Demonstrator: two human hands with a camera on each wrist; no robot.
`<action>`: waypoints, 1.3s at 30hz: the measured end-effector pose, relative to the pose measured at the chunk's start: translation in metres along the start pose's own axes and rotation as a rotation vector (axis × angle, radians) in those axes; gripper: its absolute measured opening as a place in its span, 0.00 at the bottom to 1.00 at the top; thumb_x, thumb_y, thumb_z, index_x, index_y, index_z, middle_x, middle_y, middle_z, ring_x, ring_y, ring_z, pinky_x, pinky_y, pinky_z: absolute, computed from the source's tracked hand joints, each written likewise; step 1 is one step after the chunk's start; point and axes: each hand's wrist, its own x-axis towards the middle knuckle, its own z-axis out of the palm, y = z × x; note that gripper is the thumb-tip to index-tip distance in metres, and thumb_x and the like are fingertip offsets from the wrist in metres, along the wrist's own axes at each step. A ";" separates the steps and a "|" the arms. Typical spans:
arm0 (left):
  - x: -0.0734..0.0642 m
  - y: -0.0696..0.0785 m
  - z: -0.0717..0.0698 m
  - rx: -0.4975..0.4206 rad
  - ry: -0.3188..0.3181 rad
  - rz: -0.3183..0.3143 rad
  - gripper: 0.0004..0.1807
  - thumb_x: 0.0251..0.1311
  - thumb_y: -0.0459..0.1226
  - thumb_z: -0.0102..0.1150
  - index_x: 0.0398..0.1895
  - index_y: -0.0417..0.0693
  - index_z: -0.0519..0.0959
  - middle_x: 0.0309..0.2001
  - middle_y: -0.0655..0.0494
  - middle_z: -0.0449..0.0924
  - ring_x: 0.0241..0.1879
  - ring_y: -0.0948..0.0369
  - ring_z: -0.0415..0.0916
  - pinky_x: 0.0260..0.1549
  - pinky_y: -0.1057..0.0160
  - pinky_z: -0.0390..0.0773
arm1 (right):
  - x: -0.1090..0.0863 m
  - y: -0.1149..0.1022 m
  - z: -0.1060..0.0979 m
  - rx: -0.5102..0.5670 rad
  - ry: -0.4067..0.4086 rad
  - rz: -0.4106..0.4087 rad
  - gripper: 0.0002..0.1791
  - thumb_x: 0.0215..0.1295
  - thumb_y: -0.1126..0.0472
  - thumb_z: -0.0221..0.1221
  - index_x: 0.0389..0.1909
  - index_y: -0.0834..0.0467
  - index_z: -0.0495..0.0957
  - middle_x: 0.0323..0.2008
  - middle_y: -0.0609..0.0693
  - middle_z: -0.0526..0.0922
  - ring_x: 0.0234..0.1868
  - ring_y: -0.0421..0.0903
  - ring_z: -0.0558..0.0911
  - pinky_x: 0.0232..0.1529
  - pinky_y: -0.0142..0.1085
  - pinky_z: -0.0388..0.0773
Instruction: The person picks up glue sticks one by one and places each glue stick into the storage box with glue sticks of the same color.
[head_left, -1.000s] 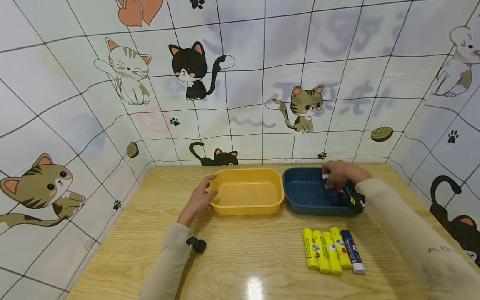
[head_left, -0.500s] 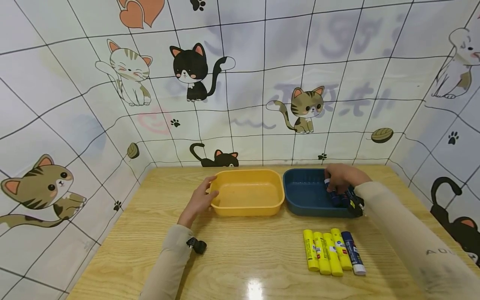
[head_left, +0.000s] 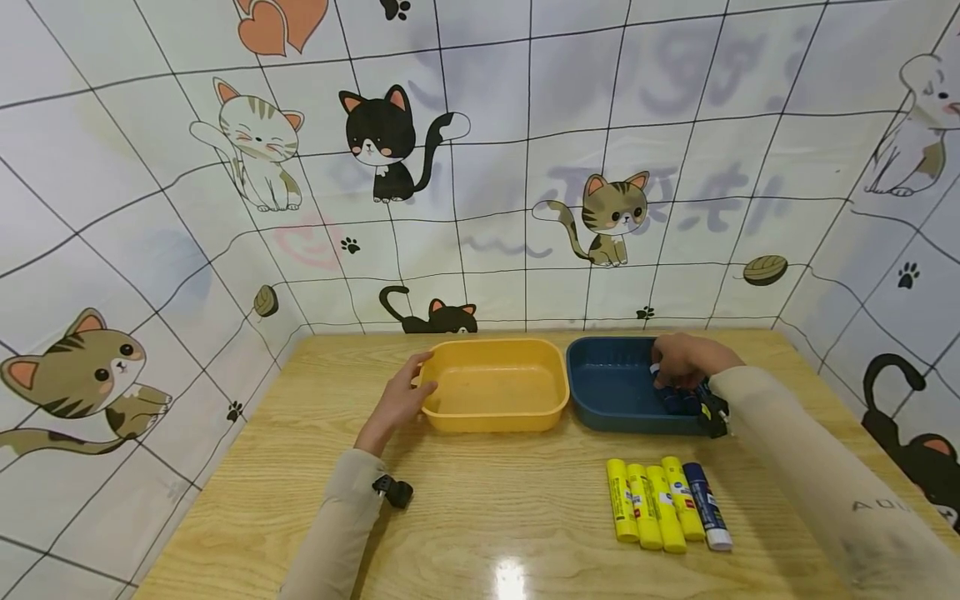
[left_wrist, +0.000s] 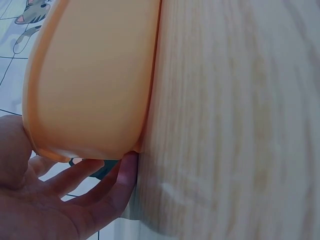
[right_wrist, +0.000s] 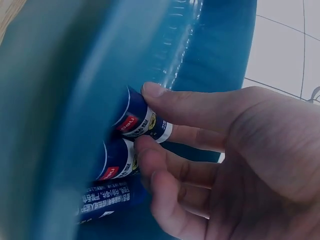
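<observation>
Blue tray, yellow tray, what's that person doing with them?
A person's right hand is inside the blue tray, holding a blue tube with two more blue tubes next to it. The left hand holds the end of the yellow tray. In front, four yellow tubes and one blue tube with a white end lie side by side on the wooden table.

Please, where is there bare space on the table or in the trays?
Free: the tabletop between the left sleeve and the yellow glue sticks; the inside of the yellow tray; the left part of the blue tray. Crowded: that tray's right part, where the right hand grips a navy glue stick beside other navy sticks.
</observation>
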 end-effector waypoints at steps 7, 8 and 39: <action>0.001 -0.001 0.000 -0.010 -0.008 0.005 0.31 0.76 0.37 0.54 0.80 0.54 0.62 0.75 0.33 0.64 0.64 0.35 0.76 0.56 0.43 0.82 | -0.002 0.001 0.001 0.026 -0.007 0.010 0.35 0.72 0.61 0.62 0.70 0.77 0.63 0.33 0.56 0.82 0.32 0.48 0.82 0.34 0.39 0.84; 0.001 -0.001 0.000 -0.008 -0.007 0.004 0.31 0.76 0.38 0.54 0.79 0.54 0.62 0.75 0.34 0.64 0.64 0.35 0.76 0.56 0.43 0.82 | -0.002 0.001 0.001 0.030 -0.007 0.010 0.35 0.72 0.61 0.62 0.70 0.77 0.63 0.32 0.55 0.82 0.31 0.48 0.82 0.33 0.39 0.83; -0.001 0.000 0.001 -0.010 -0.002 -0.006 0.31 0.75 0.37 0.54 0.79 0.54 0.63 0.73 0.33 0.67 0.62 0.36 0.78 0.55 0.43 0.83 | -0.092 -0.012 0.000 0.082 0.180 -0.241 0.35 0.73 0.48 0.61 0.70 0.66 0.66 0.25 0.48 0.81 0.23 0.45 0.80 0.24 0.40 0.80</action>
